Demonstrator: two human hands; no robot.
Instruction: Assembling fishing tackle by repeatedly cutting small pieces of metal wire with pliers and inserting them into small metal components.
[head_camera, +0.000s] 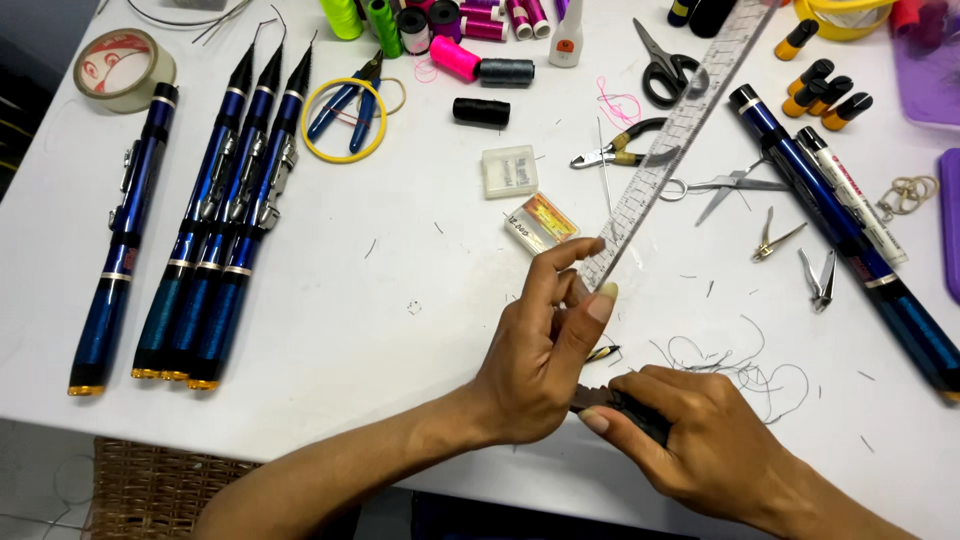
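While the right hand (700, 440) grips a dark tool (610, 400), the left hand (540, 350) (fingers loosely curled) touches its tip.

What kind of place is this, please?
Probably a small workbench for making or repairing fishing rods: blue rod sections lie on the white table, with thread spools, scissors and pliers beside them.

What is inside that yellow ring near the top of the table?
Inside the yellow ring lies a pair of small blue-handled pliers, tips sticking out past the ring's upper edge. A thin tan rubber band overlaps its right side. Whatever lies beneath the pliers is covered.
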